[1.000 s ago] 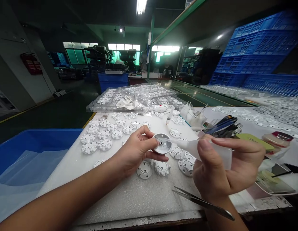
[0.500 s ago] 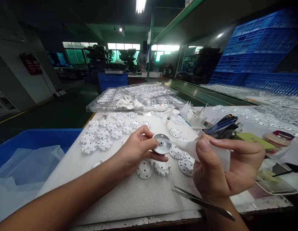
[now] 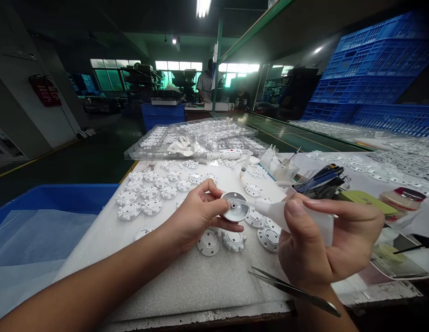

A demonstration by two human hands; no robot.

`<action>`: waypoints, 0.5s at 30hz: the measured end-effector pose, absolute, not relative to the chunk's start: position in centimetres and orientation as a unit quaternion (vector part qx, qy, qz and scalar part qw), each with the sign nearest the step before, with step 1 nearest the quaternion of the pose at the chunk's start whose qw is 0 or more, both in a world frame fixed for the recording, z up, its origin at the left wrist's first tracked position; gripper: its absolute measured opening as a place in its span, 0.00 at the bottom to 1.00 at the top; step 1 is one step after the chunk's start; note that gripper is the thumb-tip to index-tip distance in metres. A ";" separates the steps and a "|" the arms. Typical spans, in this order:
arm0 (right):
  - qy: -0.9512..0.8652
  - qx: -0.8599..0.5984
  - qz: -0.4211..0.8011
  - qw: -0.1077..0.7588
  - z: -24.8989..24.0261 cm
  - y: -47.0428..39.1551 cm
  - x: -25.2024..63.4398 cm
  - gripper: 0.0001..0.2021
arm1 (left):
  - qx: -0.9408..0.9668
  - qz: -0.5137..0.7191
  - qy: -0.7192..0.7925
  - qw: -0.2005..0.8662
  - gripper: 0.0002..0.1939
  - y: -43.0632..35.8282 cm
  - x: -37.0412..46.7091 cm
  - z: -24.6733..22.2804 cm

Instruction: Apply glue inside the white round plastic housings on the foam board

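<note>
Between the thumb and fingers of my left hand (image 3: 204, 207) is a round, hollow metal cap (image 3: 238, 213), its inside tilted toward me. My right hand (image 3: 325, 240) grips a translucent white squeeze bottle (image 3: 275, 213), whose thin nozzle reaches into the cap; whether the tip touches it I cannot tell. Tweezers (image 3: 290, 289) stick out from under my right hand, their points to the left over the foam sheet (image 3: 187, 290). Just below the held cap lie white round parts (image 3: 208, 241) with knobbed rims, and several more stand in rows to the left (image 3: 151, 206).
Clear plastic trays (image 3: 145, 146) of small white parts lie at the back. Right of my hand are a pen holder (image 3: 318, 180), a green box (image 3: 366, 203) and a red-lidded jar (image 3: 404, 199). A blue bin (image 3: 97, 196) stands left; blue crates (image 3: 366, 69) are stacked right. A person (image 3: 205, 85) stands far off.
Both hands keep the same hold, with the nozzle still inside the cap. The whole view has shifted very slightly.
</note>
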State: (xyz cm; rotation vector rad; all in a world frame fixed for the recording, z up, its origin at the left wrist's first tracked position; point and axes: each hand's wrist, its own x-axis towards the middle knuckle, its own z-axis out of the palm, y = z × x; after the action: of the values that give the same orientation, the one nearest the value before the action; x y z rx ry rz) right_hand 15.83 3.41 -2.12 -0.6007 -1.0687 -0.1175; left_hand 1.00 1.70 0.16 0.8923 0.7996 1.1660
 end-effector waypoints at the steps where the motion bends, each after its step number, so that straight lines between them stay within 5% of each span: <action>1: -0.494 -0.284 -0.050 0.820 -2.1 3.4 15.8 0.10 | 0.397 0.517 0.354 0.671 0.13 1.7 1.0 0.2; 15: -0.492 -0.265 -0.020 0.829 -1.6 3.7 15.9 0.09 | 0.427 0.515 0.369 0.645 0.13 1.6 1.0 0.2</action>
State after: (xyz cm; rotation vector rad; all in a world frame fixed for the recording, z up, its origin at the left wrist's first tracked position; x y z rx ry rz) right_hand 15.94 3.73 -1.61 -0.5616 -1.0442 -0.0425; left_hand 0.99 1.62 0.19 0.9732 0.8412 1.1725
